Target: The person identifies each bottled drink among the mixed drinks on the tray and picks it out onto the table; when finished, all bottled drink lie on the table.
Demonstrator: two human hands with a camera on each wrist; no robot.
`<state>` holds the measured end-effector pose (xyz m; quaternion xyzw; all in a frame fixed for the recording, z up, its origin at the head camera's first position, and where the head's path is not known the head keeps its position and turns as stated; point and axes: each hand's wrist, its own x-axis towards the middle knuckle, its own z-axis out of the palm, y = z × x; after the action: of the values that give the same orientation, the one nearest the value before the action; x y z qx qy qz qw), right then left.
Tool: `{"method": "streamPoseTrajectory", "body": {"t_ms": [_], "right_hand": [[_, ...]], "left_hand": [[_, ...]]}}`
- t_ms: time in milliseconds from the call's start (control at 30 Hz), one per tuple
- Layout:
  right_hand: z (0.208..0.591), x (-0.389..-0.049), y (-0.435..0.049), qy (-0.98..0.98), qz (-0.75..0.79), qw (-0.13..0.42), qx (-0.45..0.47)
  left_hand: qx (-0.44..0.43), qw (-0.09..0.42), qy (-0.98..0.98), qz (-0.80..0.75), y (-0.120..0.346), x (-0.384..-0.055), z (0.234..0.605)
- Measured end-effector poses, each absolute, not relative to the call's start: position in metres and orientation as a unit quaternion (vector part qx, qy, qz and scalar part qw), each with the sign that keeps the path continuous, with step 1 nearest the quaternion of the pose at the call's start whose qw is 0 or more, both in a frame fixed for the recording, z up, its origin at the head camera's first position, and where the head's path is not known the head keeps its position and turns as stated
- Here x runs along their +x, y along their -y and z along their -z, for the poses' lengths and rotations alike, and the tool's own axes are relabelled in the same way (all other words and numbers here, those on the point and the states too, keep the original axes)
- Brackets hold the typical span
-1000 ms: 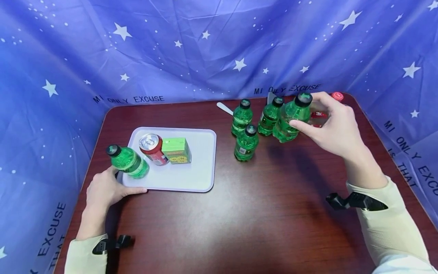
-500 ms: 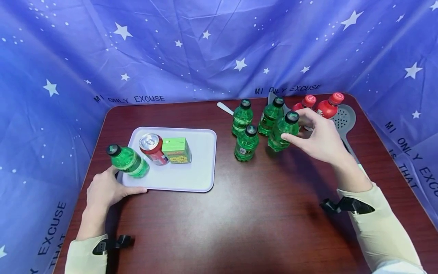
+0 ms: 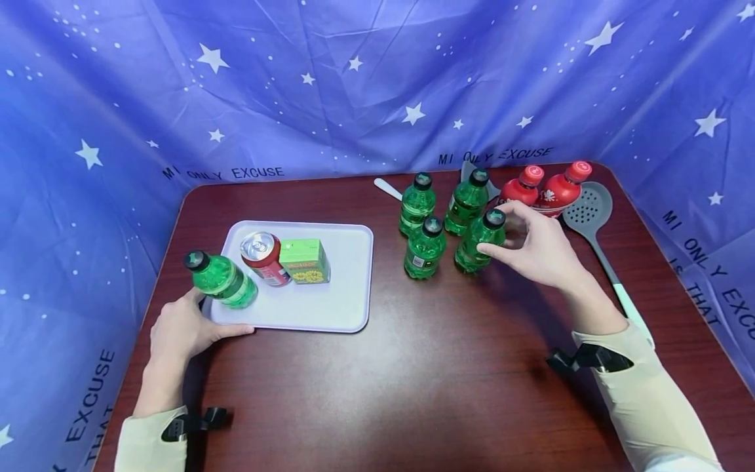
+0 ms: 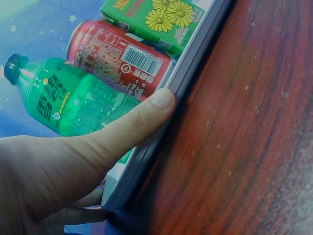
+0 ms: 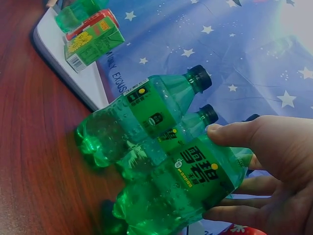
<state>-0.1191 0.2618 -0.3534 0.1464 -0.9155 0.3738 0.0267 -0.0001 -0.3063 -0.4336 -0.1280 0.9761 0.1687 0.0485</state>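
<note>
My right hand (image 3: 542,252) holds a green soda bottle (image 5: 171,196) upright by its upper part, thumb in front and fingers behind. The bottle's base is at or just above the table. Close by stand three more green bottles, the nearest (image 3: 423,254) just to its left. My left hand (image 3: 179,328) grips the front left corner of a white tray (image 3: 348,275), its thumb (image 4: 142,117) along the front rim. On the tray are a green bottle (image 3: 227,282), a red can (image 4: 115,58) and a green drink carton (image 3: 307,262).
Two red-capped bottles (image 3: 557,190) stand behind my right hand. A grey slotted skimmer (image 3: 590,213) lies at the right with its pale green handle toward me. A white handle (image 3: 387,189) and a grey utensil (image 3: 491,190) lie at the back, before a blue star-patterned curtain (image 3: 354,98).
My right hand has come down, nearer and slightly left with the green bottle, bringing it beside the other green bottles. The red-capped bottles and skimmer are uncovered. My left hand stays at the tray.
</note>
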Motion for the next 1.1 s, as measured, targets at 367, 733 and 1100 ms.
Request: {"method": "streamPoseTrajectory", "body": {"t_ms": [367,733,1100], "right_hand": [[0.361,-0.119,-0.263,0.916,-0.375,0.014,0.141],[0.364,-0.118,-0.260,0.915,-0.379,0.013,0.139],[0.367,-0.116,-0.258,0.917,-0.369,0.024,0.151]], "left_hand": [[-0.132,0.052,-0.975,-0.174,0.303,0.001,0.436],[-0.137,0.044,-0.975,-0.168,0.306,0.002,0.434],[-0.129,0.036,-0.977,-0.168,0.305,0.003,0.434]]}}
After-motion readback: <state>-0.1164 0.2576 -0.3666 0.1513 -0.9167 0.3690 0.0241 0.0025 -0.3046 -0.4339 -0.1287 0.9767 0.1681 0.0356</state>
